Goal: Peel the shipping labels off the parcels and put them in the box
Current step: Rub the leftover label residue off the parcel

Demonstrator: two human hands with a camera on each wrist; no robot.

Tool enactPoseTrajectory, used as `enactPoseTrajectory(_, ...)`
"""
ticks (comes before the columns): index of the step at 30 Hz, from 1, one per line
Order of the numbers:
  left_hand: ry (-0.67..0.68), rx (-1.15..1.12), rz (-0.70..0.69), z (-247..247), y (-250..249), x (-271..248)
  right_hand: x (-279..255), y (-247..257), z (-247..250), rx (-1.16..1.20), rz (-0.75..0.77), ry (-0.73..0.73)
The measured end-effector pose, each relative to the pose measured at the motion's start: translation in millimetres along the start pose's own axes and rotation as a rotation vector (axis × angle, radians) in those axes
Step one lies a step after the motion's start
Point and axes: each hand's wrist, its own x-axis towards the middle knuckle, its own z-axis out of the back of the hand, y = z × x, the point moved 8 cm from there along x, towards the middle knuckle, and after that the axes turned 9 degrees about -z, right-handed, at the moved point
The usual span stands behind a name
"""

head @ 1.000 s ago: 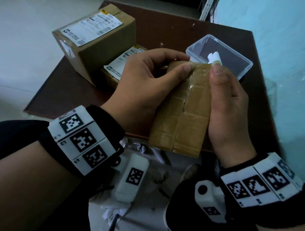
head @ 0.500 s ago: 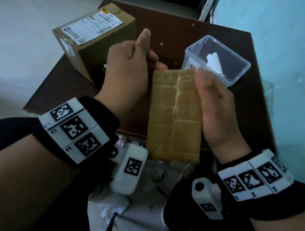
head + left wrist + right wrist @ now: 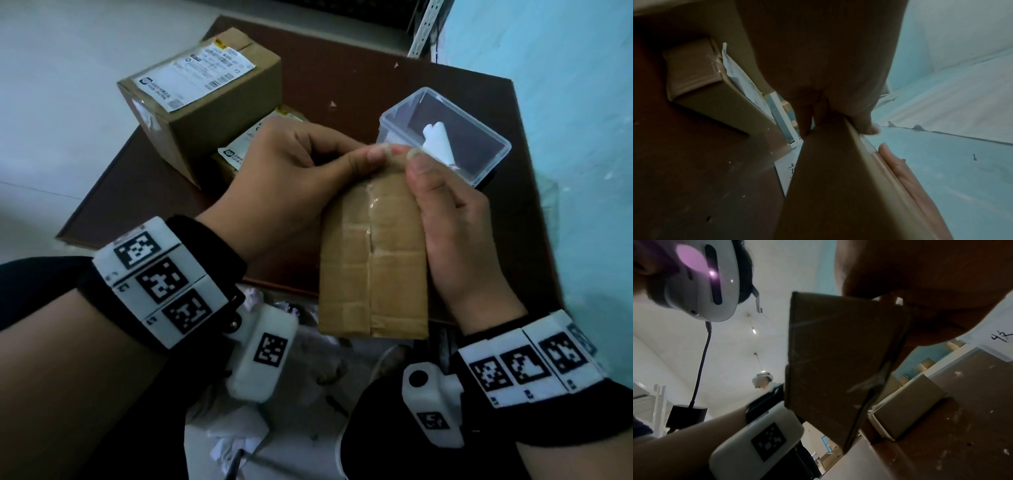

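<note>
Both hands hold a small flat brown parcel (image 3: 373, 260) upright above the table's near edge; its taped face shows no label. My left hand (image 3: 359, 161) grips its far top edge from the left, thumb on top. My right hand (image 3: 419, 168) holds the right side, its thumb pressed beside the left thumb. The left wrist view shows the parcel (image 3: 838, 178) edge-on under my fingers (image 3: 869, 128). The clear plastic box (image 3: 493, 161) stands open just beyond, with a rolled white label (image 3: 438, 140) inside. The right wrist view shows the parcel's (image 3: 828, 361) dark underside.
A large parcel (image 3: 219, 113) with a white shipping label (image 3: 198, 75) sits at the table's far left. A smaller labelled parcel (image 3: 239, 150) lies partly hidden behind my left hand. The brown table (image 3: 342, 68) ends near my wrists; a blue wall (image 3: 565, 102) stands on the right.
The left hand, lifted off the parcel half a second ago, is back on its far top edge. Both thumbs now meet there, and the parcel has tilted slightly.
</note>
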Motion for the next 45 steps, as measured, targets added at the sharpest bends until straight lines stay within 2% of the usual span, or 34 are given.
enactPoseTrajectory(3,-0.136,-0.051,0.136,11.3,11.1,-0.5,-1.7,0.3,-4.3,0.000,-0.005,0.058)
enactPoseTrajectory(5,-0.061,-0.073,0.117,7.9,10.3,0.3,-1.0,-0.4,-1.1,0.045,-0.024,0.034)
enactPoseTrajectory(7,0.089,0.014,0.028,-1.3,2.4,-0.4,0.7,-3.0,4.1,0.106,-0.051,-0.003)
enactPoseTrajectory(8,0.118,0.039,0.002,-2.4,2.6,-0.8,1.1,-2.5,5.7,0.093,-0.040,-0.012)
enactPoseTrajectory(12,0.077,0.037,-0.024,3.7,0.9,1.7,-1.1,-1.4,0.3,0.035,-0.005,0.030)
enactPoseTrajectory(16,-0.005,-0.005,0.080,9.4,8.0,1.2,-3.3,-1.0,-5.0,0.037,-0.010,0.076)
enactPoseTrajectory(19,0.136,-0.197,0.147,1.3,7.0,-0.4,-2.2,-0.5,3.3,0.142,-0.055,0.050)
enactPoseTrajectory(21,0.178,-0.150,0.068,2.8,0.7,-1.1,-2.2,1.8,6.7,0.119,-0.044,0.028)
enactPoseTrajectory(23,0.142,-0.033,-0.014,6.9,-2.1,-1.2,-4.0,3.0,4.3,0.054,-0.014,0.034)
enactPoseTrajectory(25,0.084,0.043,-0.027,9.0,-2.8,-1.5,-5.8,2.2,0.2,0.041,-0.005,0.043)
enactPoseTrajectory(29,-0.045,-0.006,0.068,16.4,3.4,0.7,-11.4,3.0,-12.3,-0.010,0.027,0.137)
enactPoseTrajectory(31,0.014,-0.051,0.125,11.5,7.2,1.1,-8.7,1.6,-9.5,0.054,-0.012,0.108)
enactPoseTrajectory(33,0.117,-0.140,0.153,0.8,8.7,-2.1,-3.9,1.7,2.0,0.131,-0.037,0.014)
enactPoseTrajectory(35,0.157,-0.128,0.102,-2.5,5.7,-4.3,-1.7,6.7,10.5,0.077,0.015,-0.045)
enactPoseTrajectory(37,0.123,-0.011,0.029,0.8,3.2,-3.5,-3.3,10.4,8.5,0.009,0.073,-0.042)
enactPoseTrajectory(40,0.030,0.073,-0.003,2.4,-1.0,-2.5,-4.5,7.9,5.3,-0.039,0.121,-0.039)
enactPoseTrajectory(45,-0.129,0.113,0.064,1.8,10.5,-4.5,-4.3,1.5,0.6,-0.069,0.124,-0.023)
